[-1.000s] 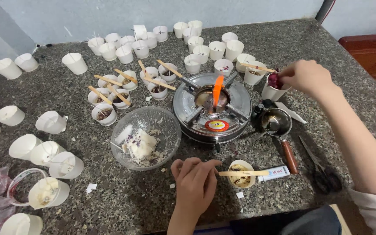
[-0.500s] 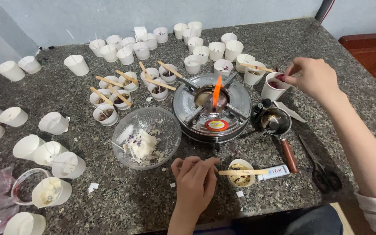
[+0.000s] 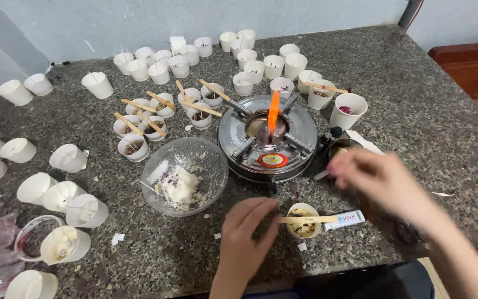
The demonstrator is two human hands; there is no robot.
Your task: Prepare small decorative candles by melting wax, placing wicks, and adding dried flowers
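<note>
I saw a speckled granite table (image 3: 416, 72) carrying a lit burner (image 3: 268, 137) mid-table, a glass bowl (image 3: 185, 175) beside it, and white cups (image 3: 161, 69) along its far edge.

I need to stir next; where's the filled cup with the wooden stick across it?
Head view, near front edge: the cup sits between left hand and right hand.

light: soft, even, fairly bright | shadows: faint on worktop (image 3: 416, 83) | glare: orange flame (image 3: 273, 112) | blur: right hand (image 3: 380, 180) motion-smeared | rest: sharp
</note>
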